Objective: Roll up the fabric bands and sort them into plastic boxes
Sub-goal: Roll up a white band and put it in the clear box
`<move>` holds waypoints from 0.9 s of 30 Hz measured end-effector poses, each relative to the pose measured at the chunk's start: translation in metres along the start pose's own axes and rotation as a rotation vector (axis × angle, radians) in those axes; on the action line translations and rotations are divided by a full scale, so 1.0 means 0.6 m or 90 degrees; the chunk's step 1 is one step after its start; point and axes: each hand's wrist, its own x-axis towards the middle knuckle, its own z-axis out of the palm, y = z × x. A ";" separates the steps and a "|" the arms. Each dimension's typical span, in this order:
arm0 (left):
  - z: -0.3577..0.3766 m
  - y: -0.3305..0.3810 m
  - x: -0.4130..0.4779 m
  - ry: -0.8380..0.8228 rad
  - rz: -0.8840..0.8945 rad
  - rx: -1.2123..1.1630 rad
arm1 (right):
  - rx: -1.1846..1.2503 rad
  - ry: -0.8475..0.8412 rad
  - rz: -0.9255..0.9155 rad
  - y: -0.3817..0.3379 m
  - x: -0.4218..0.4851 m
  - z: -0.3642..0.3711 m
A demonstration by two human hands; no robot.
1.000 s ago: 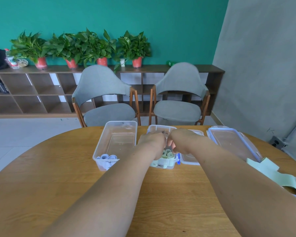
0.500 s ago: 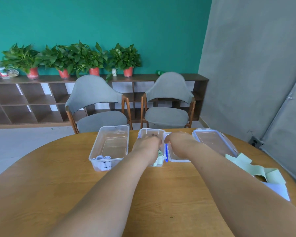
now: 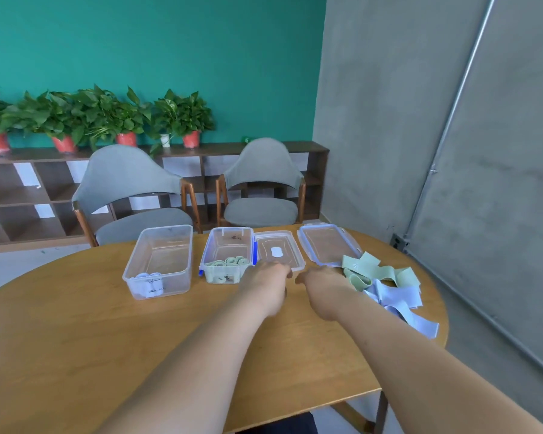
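While left hand (image 3: 264, 285) and right hand (image 3: 325, 285) hover near the lid (image 3: 279, 245), fingers (image 3: 282, 271) loosely bent, holding nothing | green rolls (image 3: 229, 262) in middle box (image 3: 231, 228); loose bands (image 3: 375, 270) at right on table (image 3: 107, 339) | next, I think: grab a band, roll it.

Just right of r. hand (image 3: 322, 283), pale green bands (image 3: 377, 270) & lt-blue bands (image 3: 402, 298) are seen; left of it, clear box (image 3: 208, 249) w/ green rolls (image 3: 229, 262).

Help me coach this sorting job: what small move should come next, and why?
Probably reach the right hand to the loose green band just beside it and lift one end to start rolling. Neither it nor the left hand seems to hold anything, green rolls already sit in the middle box, and the bands at the right lie unrolled.
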 end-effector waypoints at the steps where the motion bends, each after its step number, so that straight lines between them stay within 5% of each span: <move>1: 0.006 0.012 -0.003 -0.007 0.006 -0.003 | 0.003 -0.002 0.005 0.011 -0.012 0.004; 17: 0.104 0.148 0.017 -0.051 0.129 -0.062 | 0.063 -0.046 0.216 0.220 -0.072 0.059; 27: 0.159 0.184 0.046 -0.133 0.072 -0.156 | 0.175 0.012 0.229 0.249 -0.070 0.118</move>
